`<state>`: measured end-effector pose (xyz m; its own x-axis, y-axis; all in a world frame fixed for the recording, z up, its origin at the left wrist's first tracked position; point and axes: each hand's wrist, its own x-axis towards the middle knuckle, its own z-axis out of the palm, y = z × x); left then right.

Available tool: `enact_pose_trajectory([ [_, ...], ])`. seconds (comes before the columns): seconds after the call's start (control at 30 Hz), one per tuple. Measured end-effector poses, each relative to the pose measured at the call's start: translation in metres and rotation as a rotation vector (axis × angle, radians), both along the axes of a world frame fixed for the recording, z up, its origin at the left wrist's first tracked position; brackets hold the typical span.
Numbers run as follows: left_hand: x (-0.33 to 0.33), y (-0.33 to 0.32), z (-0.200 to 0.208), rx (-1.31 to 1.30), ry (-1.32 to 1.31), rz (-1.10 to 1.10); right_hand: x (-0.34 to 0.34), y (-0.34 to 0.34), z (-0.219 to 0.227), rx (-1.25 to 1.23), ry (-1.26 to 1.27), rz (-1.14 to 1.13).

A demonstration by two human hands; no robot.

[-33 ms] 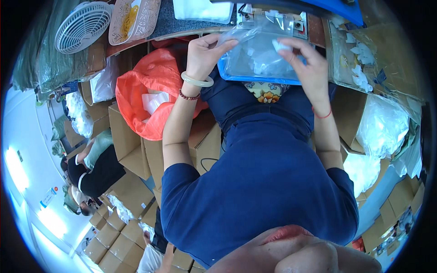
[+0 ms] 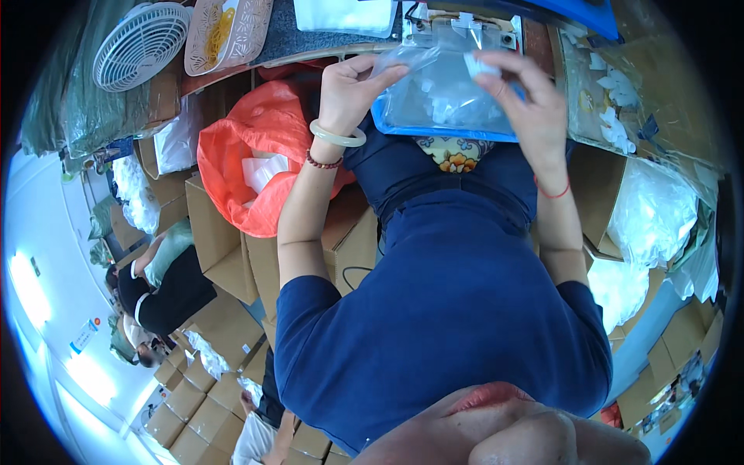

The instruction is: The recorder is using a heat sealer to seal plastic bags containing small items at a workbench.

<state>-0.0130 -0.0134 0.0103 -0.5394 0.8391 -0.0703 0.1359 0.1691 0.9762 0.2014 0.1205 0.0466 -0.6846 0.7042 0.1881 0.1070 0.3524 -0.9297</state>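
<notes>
My left hand [image 2: 350, 97] pinches the edge of a clear plastic bag [image 2: 412, 59] between thumb and fingers. To its right, my right hand [image 2: 539, 112] is closed on a small white piece [image 2: 480, 67], slightly blurred; its exact kind is unclear. Both hands are above a blue tray [image 2: 434, 133] close to my lap. Inside it lie clear film and small whitish pieces [image 2: 457, 108]. A machine with a metal plate [image 2: 508, 39] stands just beyond the tray.
A red bag [image 2: 232, 155] and open cardboard boxes [image 2: 221, 248] are on the left. Farther back stand a white fan [image 2: 143, 48] and a white basket [image 2: 256, 39] with yellow bits. White pieces [image 2: 620, 87] lie at right. People [image 2: 155, 287] are beyond the boxes.
My right hand has shifted slightly right with the white piece. My left hand stays nearly in place on the bag.
</notes>
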Motion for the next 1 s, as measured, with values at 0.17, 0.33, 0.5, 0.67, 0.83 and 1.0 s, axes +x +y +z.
enact_pose_trajectory([
  [0.17, 0.019, 0.008, 0.0, -0.006, -0.08, -0.099, -0.017, 0.007, 0.016, 0.155, 0.154, 0.05],
  [0.33, 0.022, 0.017, -0.003, -0.104, -0.273, -0.406, -0.008, 0.039, 0.014, 0.376, -0.238, 0.372],
  [0.5, 0.026, 0.039, -0.049, -0.244, -0.615, -0.528, -0.006, 0.061, -0.025, 0.103, -0.293, 0.44],
  [0.67, 0.014, 0.087, -0.053, -0.018, -0.975, -0.24, 0.037, 0.065, -0.013, 0.614, -0.368, -0.34],
  [0.83, 0.016, 0.09, -0.073, 0.007, -0.93, -0.236, 0.066, 0.108, -0.086, 0.828, -0.773, -0.642],
  [1.0, -0.057, 0.067, -0.058, -0.084, -0.231, -0.157, 0.079, 0.124, -0.11, 0.783, -0.708, -0.555],
])
